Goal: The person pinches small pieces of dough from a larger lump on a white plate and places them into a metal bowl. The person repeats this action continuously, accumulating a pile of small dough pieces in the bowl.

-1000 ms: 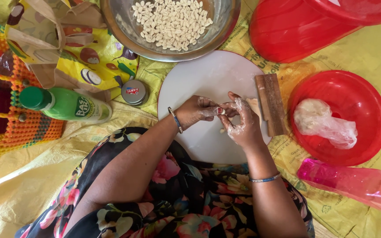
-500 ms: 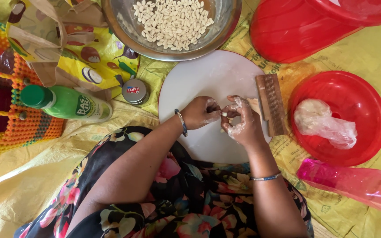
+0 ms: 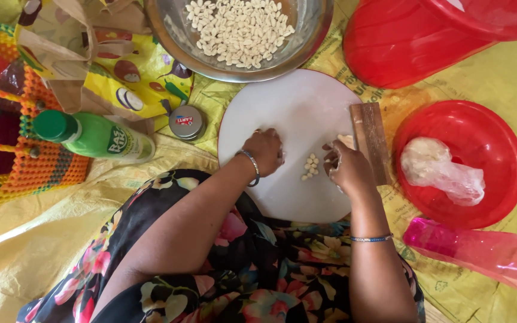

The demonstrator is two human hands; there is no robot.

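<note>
Red tub (image 3: 414,42) cut off above, left hand (image 3: 265,149) fingers hidden

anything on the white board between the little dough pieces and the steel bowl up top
Nothing visible. The small dough pieces lie between the left hand and right hand, and the white board is bare from there up to the steel bowl. The wooden block sits off to the side.

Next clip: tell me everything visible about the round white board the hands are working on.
The round white board is a flat disc, smooth and matte, likely plastic or coated wood, lying level on the yellow sheet. Its far edge meets or slips under the steel bowl; its near edge meets the floral lap. The left hand rests on it, the right hand sits at its right side beside a wooden grooved block over its rim. A few small pale dough pieces lie between the hands.
</note>
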